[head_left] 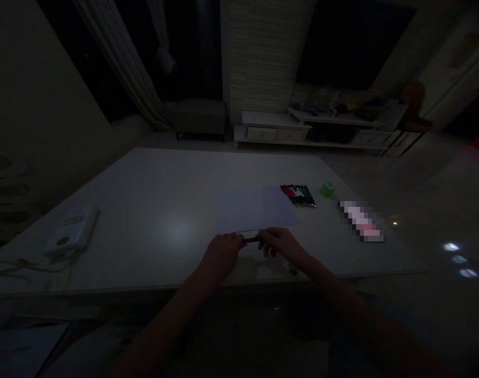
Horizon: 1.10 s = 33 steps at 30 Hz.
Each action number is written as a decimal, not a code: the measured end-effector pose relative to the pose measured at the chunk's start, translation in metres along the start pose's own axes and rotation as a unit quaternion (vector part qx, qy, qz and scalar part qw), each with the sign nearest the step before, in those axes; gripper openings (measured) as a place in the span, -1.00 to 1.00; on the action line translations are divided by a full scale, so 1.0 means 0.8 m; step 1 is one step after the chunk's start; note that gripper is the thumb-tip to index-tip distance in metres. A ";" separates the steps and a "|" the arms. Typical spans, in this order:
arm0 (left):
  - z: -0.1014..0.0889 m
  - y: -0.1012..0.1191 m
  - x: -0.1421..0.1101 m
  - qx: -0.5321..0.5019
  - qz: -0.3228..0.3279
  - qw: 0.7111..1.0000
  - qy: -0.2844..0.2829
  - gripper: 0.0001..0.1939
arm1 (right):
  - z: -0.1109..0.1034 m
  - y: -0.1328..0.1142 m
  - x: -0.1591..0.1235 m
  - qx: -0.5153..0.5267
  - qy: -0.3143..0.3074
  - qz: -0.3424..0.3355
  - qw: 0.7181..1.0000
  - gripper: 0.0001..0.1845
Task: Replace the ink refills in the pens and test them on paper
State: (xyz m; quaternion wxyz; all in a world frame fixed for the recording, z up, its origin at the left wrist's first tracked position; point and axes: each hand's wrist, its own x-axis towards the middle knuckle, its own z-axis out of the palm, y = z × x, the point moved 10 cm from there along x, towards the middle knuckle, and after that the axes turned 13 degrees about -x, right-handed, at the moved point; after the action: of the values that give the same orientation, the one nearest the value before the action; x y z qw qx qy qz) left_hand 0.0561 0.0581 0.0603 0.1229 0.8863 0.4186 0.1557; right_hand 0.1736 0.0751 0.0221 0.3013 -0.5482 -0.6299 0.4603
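Between my hands, near the table's front edge, a slim dark pen (251,239) lies roughly level. My left hand (223,251) is closed around its left end, and the fingers of my right hand (277,242) pinch its right end. Just beyond my hands lie sheets of paper (239,207), the right part covered with fine writing or print. A row of pens (298,196) in red, white, teal and black lies side by side at the paper's upper right. A small dark item (293,270) shows below my right wrist, too dim to make out.
On the white table (164,178), a green object (327,189), perhaps a sharpener, and a pixelated flat item (361,220) sit at the right. A white device (74,231) with cables stands at the left. Beyond are a bench (200,116) and TV cabinet (263,134). The room is dim.
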 end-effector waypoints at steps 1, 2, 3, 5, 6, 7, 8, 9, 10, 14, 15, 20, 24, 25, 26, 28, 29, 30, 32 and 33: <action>0.000 0.001 0.000 0.002 0.001 1.000 0.000 -0.85 | 0.000 0.000 0.000 -0.003 0.001 -0.001 1.000 -0.63; 0.000 0.001 0.000 0.004 0.001 1.000 -0.001 -0.85 | -0.001 -0.001 0.000 -0.008 0.005 -0.007 1.000 -0.65; 0.001 0.001 0.000 0.006 0.001 1.000 -0.004 -0.85 | -0.003 -0.003 0.001 -0.011 0.011 -0.015 1.000 -0.67; 0.003 0.001 0.000 0.005 -0.001 1.000 -0.009 -0.85 | -0.004 -0.002 0.001 -0.012 0.018 -0.012 1.000 -0.66; 0.004 0.000 0.000 0.005 -0.003 1.000 -0.012 -0.85 | -0.003 0.001 0.001 -0.014 0.014 -0.002 1.000 -0.65; 0.005 0.000 0.000 0.005 -0.004 1.000 -0.013 -0.85 | -0.002 0.003 0.001 -0.019 0.010 0.008 1.000 -0.62; 0.006 0.000 -0.001 0.007 -0.003 1.000 -0.013 -0.85 | -0.001 0.004 0.002 -0.027 0.010 0.010 1.000 -0.61; 0.006 -0.001 -0.001 0.008 -0.003 1.000 -0.013 -0.86 | -0.002 0.002 0.002 -0.034 0.014 0.004 0.999 -0.63; 0.007 -0.001 -0.001 0.007 -0.004 1.000 -0.012 -0.86 | -0.004 -0.001 0.002 -0.038 0.022 -0.008 0.999 -0.66; 0.009 -0.002 -0.002 -0.003 -0.002 1.000 -0.016 -0.86 | -0.005 -0.003 0.001 -0.030 0.023 -0.007 0.999 -0.64; 0.009 -0.002 -0.002 -0.003 0.000 1.000 -0.016 -0.86 | -0.003 -0.001 0.000 -0.035 0.017 0.001 0.999 -0.61; 0.011 -0.001 -0.002 -0.007 0.002 1.000 -0.007 -0.84 | -0.005 -0.013 -0.001 -0.040 0.036 -0.046 0.997 -0.74; 0.010 0.001 0.000 -0.029 -0.011 1.000 -0.006 -0.80 | -0.008 -0.015 -0.001 -0.038 0.058 -0.058 0.996 -0.77; 0.011 0.001 0.001 -0.027 -0.016 0.999 -0.013 -0.79 | -0.007 -0.015 -0.002 -0.047 0.058 -0.059 0.995 -0.78; 0.012 0.000 0.001 -0.021 -0.021 0.999 -0.019 -0.78 | -0.007 -0.016 -0.002 -0.058 0.058 -0.060 0.995 -0.79; 0.012 -0.003 0.001 -0.002 -0.028 0.999 -0.029 -0.78 | -0.009 -0.018 -0.002 -0.080 0.060 -0.064 0.993 -0.81; 0.011 -0.005 0.001 0.008 -0.029 0.999 -0.030 -0.78 | -0.013 -0.018 -0.002 -0.087 0.067 -0.064 0.992 -0.82; 0.009 -0.007 0.000 0.016 -0.030 0.999 -0.028 -0.78 | -0.019 -0.017 -0.002 -0.090 0.077 -0.063 0.991 -0.83; 0.007 -0.014 -0.003 0.029 -0.033 0.999 -0.032 -0.78 | -0.031 -0.014 -0.002 -0.095 0.093 -0.058 0.989 -0.82; 0.006 -0.018 -0.005 0.034 -0.035 0.998 -0.035 -0.78 | -0.037 -0.011 -0.001 -0.097 0.096 -0.055 0.989 -0.81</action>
State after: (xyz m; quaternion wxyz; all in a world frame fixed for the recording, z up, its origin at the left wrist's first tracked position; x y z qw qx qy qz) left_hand 0.0452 0.0637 0.0504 0.1129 0.8794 0.4502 0.1063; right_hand 0.1961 0.0817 0.0419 0.3307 -0.5809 -0.6692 0.3246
